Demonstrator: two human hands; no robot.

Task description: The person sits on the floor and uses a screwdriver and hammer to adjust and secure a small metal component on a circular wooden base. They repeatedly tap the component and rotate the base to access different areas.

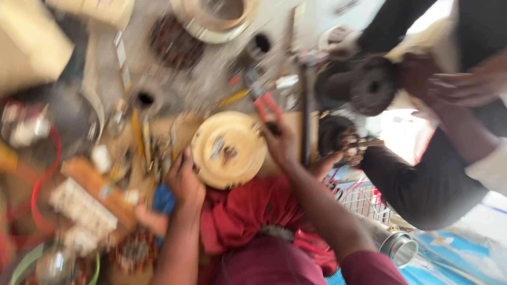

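Loosely curled, both hands (185,177) (280,142) flank the cream disc (228,149).

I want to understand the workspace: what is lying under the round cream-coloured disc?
Under the cream-coloured disc, a wooden board shows at its upper right edge and red cloth at its lower edge. The disc covers whatever lies directly beneath its middle; the blur hides finer detail.

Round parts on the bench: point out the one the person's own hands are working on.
The cream-yellow disc at the centre. The left hand rests at its edge, the right hand holds red-handled pliers over it. The dark wheel is with another person.
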